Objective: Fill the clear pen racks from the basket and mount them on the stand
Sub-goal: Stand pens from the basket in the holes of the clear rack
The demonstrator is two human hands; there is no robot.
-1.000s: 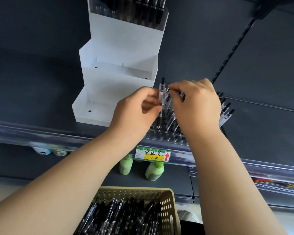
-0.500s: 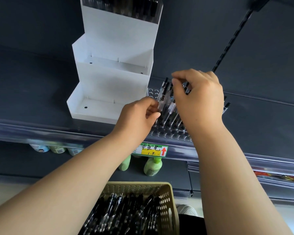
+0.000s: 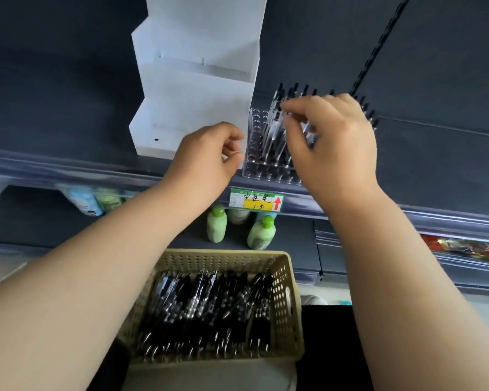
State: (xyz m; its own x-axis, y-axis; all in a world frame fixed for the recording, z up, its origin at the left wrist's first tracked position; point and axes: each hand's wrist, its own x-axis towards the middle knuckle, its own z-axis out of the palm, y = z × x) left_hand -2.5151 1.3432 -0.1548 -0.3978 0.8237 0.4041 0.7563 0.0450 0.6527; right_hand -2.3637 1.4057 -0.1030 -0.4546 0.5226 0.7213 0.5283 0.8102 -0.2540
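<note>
**Left grip lets go, right grip alone on the pen**

A second ago both grips were together on one pen above the rack. Now the left grip (image 3: 209, 162) has come away. It hangs just left of the clear pen rack (image 3: 254, 142), its fingers loosely curled, and I see nothing in it. The right grip (image 3: 333, 142) stays over the rack, with thumb and forefinger closed on what seems to be the top of a pen (image 3: 285, 112).

I judge that the hand-over is finished. The right grip is seating this pen, and the left one is free to go down for more. The basket (image 3: 290, 292) lies well below both grips and still holds many pens. The rack stands on the shelf (image 3: 68, 165) under the right grip, and the column of holes nearest the left grip is still open. So the filling is not complete and the mounting has not begun. The white stand (image 3: 192, 88) is beyond the left grip, and the steps that I can see carry no rack.

Several things I cannot make out:
- The right grip covers most of the rack, so I cannot count the free holes.
- The pens under its palm are blurred, so I cannot tell if they are held or already seated.
- The top of the stand is cut off by the frame.
- The left fingertips are turned inward and partly hidden.
</note>
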